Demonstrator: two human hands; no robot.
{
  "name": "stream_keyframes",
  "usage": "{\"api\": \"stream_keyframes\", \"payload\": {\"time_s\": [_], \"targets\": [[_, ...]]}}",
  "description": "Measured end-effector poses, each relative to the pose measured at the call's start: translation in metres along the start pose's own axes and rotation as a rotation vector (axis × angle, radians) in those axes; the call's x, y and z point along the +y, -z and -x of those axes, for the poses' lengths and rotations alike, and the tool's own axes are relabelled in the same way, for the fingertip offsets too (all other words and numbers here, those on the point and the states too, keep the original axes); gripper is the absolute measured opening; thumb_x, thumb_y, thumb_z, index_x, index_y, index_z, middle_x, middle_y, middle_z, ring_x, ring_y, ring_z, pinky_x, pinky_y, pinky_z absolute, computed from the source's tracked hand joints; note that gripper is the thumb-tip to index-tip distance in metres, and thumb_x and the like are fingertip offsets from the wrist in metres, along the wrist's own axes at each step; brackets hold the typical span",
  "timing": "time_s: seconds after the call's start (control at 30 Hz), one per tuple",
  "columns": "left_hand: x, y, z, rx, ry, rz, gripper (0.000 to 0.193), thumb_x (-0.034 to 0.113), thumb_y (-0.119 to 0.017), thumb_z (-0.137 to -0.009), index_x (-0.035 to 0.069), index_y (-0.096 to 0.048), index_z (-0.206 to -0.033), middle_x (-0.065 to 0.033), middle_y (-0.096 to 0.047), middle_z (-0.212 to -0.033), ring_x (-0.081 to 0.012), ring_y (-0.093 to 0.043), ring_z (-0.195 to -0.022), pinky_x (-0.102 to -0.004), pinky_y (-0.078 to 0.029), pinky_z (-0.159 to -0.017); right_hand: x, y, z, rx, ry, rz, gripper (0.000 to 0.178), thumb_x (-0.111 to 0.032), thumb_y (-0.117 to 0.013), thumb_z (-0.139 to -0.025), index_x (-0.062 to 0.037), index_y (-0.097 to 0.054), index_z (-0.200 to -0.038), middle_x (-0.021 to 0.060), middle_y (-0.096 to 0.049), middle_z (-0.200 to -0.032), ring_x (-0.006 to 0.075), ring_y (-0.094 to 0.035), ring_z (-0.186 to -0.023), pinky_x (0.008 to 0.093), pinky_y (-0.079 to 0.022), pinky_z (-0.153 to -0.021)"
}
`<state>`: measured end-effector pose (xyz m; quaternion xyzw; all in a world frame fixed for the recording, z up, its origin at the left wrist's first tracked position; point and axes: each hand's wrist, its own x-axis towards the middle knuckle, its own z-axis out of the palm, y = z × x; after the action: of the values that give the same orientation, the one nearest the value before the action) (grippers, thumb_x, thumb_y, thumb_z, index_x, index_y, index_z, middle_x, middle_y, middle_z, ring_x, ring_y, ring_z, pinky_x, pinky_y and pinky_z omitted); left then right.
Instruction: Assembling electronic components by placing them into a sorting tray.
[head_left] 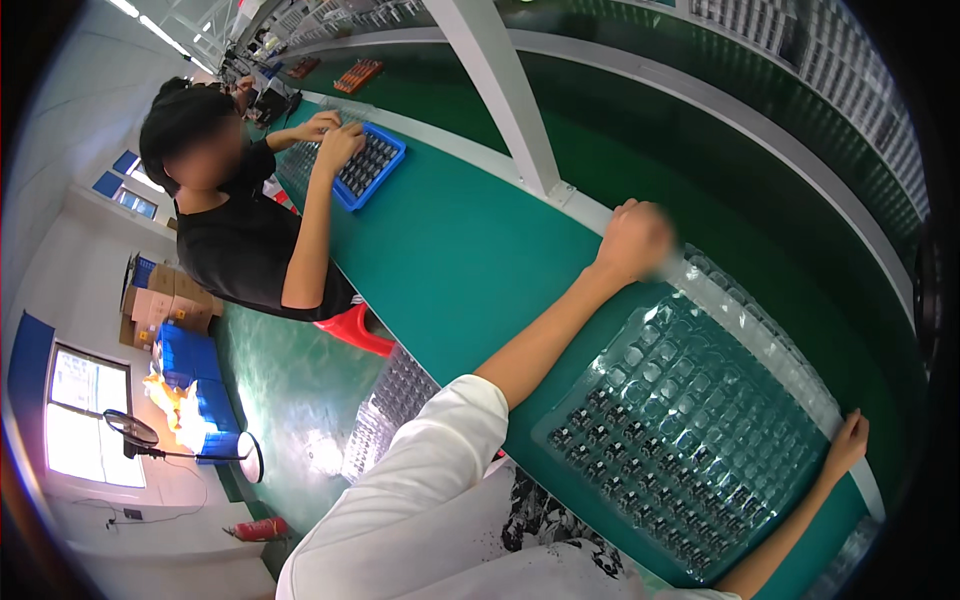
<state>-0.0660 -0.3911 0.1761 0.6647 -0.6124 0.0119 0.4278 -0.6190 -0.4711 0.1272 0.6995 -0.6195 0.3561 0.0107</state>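
A clear plastic blister tray [690, 385] lies on the green bench in front of me. Small black parts [650, 465] fill several rows of pockets on its near side; the pockets farther off look bare. Clear pocketed plastic [745, 297] also shows over the white rail, and I cannot tell if it is a separate tray. My left hand [636, 242] is closed at the far left corner of this plastic, its fingertips blurred. At the far right end my right hand [848, 446] has its fingers closed at the plastic's edge.
At my left a person [240, 215] in black works over a blue tray [368, 167] of dark parts. A white post [500, 95] rises from the rail [585, 208]. A dark green belt [640, 150] runs beyond it. A red stool [358, 330] stands beside the bench.
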Motion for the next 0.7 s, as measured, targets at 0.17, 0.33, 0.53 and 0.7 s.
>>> {"api": "stream_keyframes", "payload": {"time_s": [0.17,0.33,0.53,0.7], "targets": [[-0.003,-0.0006,-0.0043,0.036,-0.033,0.008,0.018,0.009,-0.061,-0.073,0.001,-0.055,-0.059,-0.0128,-0.053,-0.067,-0.0304,-0.052,-0.072,-0.0405,-0.043,-0.068,0.0,0.0053,-0.0028,-0.026,0.048,0.01,0.027,-0.023,-0.053,-0.095,0.0007,-0.062,-0.088,0.0122,-0.061,-0.074,0.0215,-0.058,-0.064,0.0316,-0.046,-0.061],[-0.0028,0.0008,-0.003,0.026,-0.033,0.01,0.019,0.009,-0.06,-0.074,0.0,-0.055,-0.059,-0.0131,-0.054,-0.066,-0.0306,-0.052,-0.071,-0.0403,-0.043,-0.068,-0.0026,0.0064,-0.0035,-0.064,0.032,0.012,0.028,-0.024,-0.053,-0.096,0.0007,-0.063,-0.09,0.0125,-0.063,-0.077,0.0215,-0.061,-0.068,0.0322,-0.047,-0.063],[-0.0022,-0.0001,-0.0019,0.033,-0.033,0.005,0.019,0.009,-0.061,-0.075,-0.001,-0.055,-0.059,-0.0132,-0.054,-0.065,-0.0309,-0.053,-0.07,-0.0406,-0.044,-0.068,0.0004,0.0062,-0.0032,-0.063,0.015,0.006,0.028,-0.025,-0.053,-0.095,0.0006,-0.063,-0.091,0.013,-0.064,-0.079,0.0221,-0.061,-0.07,0.032,-0.047,-0.064],[-0.0018,-0.0014,-0.002,0.045,-0.037,0.009,0.019,0.01,-0.061,-0.075,0.0,-0.055,-0.059,-0.0131,-0.054,-0.065,-0.0307,-0.053,-0.071,-0.0405,-0.044,-0.068,0.003,0.0049,-0.0029,-0.073,-0.006,0.023,0.029,-0.026,-0.052,-0.096,0.0006,-0.063,-0.091,0.013,-0.064,-0.079,0.0228,-0.061,-0.07,0.0326,-0.047,-0.065]]}}
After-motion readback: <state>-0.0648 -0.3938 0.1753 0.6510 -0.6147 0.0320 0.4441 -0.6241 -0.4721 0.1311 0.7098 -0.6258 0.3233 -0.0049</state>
